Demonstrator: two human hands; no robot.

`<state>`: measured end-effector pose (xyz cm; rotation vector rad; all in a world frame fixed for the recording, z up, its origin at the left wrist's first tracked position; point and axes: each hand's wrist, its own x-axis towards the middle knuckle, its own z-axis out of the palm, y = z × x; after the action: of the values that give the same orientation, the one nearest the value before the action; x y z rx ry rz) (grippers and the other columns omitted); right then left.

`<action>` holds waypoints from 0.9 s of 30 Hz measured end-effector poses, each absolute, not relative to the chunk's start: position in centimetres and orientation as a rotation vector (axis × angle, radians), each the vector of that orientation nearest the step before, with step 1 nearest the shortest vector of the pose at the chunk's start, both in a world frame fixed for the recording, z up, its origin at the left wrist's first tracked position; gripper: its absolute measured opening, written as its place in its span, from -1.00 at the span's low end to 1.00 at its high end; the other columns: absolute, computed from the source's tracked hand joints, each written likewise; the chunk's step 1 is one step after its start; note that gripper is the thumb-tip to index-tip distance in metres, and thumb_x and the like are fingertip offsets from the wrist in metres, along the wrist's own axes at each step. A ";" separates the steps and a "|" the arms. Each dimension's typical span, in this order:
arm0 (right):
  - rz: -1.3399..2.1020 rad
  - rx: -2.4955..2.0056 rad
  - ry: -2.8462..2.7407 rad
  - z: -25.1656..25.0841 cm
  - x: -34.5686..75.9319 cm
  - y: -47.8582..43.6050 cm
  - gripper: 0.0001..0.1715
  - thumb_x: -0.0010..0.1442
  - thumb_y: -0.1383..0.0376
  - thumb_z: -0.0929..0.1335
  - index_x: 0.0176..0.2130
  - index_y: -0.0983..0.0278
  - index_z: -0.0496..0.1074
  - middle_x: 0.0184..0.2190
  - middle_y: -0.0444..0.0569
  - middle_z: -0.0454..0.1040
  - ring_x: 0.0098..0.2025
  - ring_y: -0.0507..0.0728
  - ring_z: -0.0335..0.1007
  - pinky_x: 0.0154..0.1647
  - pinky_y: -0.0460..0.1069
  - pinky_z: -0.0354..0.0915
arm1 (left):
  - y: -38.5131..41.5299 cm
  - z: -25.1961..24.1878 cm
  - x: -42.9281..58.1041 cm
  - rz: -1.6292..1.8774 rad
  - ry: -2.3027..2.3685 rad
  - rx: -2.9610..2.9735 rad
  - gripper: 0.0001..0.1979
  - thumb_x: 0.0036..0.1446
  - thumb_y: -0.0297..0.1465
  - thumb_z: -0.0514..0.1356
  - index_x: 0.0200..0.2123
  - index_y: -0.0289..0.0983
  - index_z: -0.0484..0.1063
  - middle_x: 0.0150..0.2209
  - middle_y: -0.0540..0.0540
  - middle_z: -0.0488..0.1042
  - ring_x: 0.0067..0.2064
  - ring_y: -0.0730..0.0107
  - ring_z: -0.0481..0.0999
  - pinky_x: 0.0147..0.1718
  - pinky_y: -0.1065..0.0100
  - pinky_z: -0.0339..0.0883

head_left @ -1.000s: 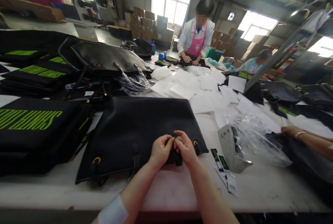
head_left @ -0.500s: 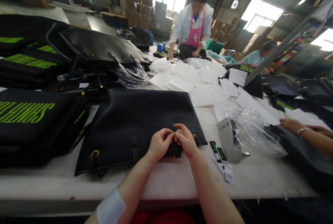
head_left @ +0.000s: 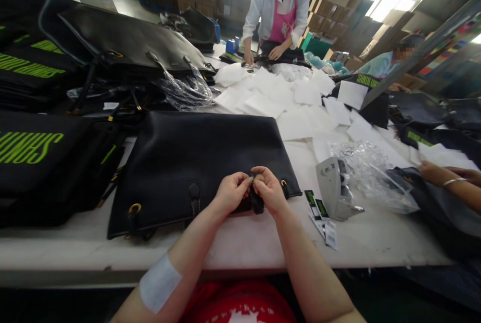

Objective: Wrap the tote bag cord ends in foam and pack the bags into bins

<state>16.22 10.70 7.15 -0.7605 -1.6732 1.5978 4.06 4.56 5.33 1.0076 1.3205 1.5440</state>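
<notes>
A flat black leather tote bag (head_left: 195,157) lies on the white table (head_left: 244,243) right in front of me. My left hand (head_left: 230,193) and my right hand (head_left: 269,190) meet at the bag's near edge. Both pinch a small black strap piece (head_left: 256,202) there, fingertips touching. Gold rings (head_left: 134,208) and a strap base (head_left: 194,198) show on the bag's near edge, left of my hands.
A grey tagging gun (head_left: 333,188) and small printed tags (head_left: 319,215) lie to the right, beside crumpled clear plastic (head_left: 370,173). White paper sheets (head_left: 285,107) cover the middle. Black dust bags with green lettering (head_left: 33,155) pile at left. A person in a pink apron (head_left: 280,7) works opposite; another person's hands (head_left: 439,175) are at right.
The view has tilted downward, so everything sits higher in the picture. My hands stay together on the strap piece at the bag's edge. The person's hands at right shifted slightly.
</notes>
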 end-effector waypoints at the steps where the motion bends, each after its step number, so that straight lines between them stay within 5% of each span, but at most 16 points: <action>1: 1.586 -0.766 -1.677 7.1 16.2 10.7 -0.64 0.05 0.31 0.31 -0.10 0.27 0.29 -0.63 -0.33 0.21 -0.62 -0.07 0.05 -0.59 -0.16 0.05 | 4.6 5.3 4.1 1.547 1.332 1.012 -0.68 0.08 -0.14 0.18 -0.48 -0.30 0.37 -0.61 0.03 0.34 -0.59 0.53 0.29 -0.59 0.48 0.20; 15: 1.521 -0.832 -1.804 6.4 15.7 11.2 -0.72 0.16 0.22 0.29 -0.13 0.28 0.34 -0.62 -0.27 0.26 -0.63 -0.06 0.13 -0.59 -0.15 0.09 | 5.1 4.4 4.2 1.569 1.474 1.126 -0.70 0.16 -0.18 0.14 -0.45 -0.29 0.40 -0.57 0.00 0.41 -0.55 0.48 0.36 -0.55 0.46 0.24; 21: 0.935 -0.937 -1.798 10.4 18.4 9.3 -0.53 0.14 0.20 0.38 0.05 0.22 0.35 -0.20 -0.03 0.43 -0.47 -0.02 0.29 -0.44 -0.08 0.25 | 0.5 7.8 3.1 1.834 1.620 1.214 -0.63 0.22 -0.23 0.12 0.01 -0.31 0.35 -0.15 -0.17 0.49 -0.15 0.32 0.52 -0.13 0.32 0.42; 25: 0.815 -0.865 -1.890 10.9 22.4 4.1 -0.85 0.22 0.22 0.35 -0.31 0.24 0.47 -0.40 -0.04 0.44 -0.40 0.06 0.32 -0.37 -0.04 0.24 | -6.7 8.6 -1.6 2.012 2.160 1.345 -0.57 0.18 -0.25 0.18 0.08 -0.29 0.31 -0.08 -0.16 0.47 -0.09 0.27 0.50 0.00 0.22 0.38; 27: 1.094 -0.873 -2.027 8.9 22.9 1.4 -0.69 0.25 0.19 0.31 -0.46 0.27 0.46 -0.54 -0.05 0.41 -0.44 0.07 0.33 -0.38 -0.04 0.23 | -10.3 7.7 -4.3 2.083 2.447 1.159 -0.52 0.14 -0.22 0.20 0.08 -0.32 0.31 -0.06 -0.18 0.46 -0.10 0.23 0.50 0.02 0.16 0.38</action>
<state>22.92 1.40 8.94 -0.8727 -2.0267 1.0937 -4.33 -10.33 7.68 1.1587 2.4473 2.0830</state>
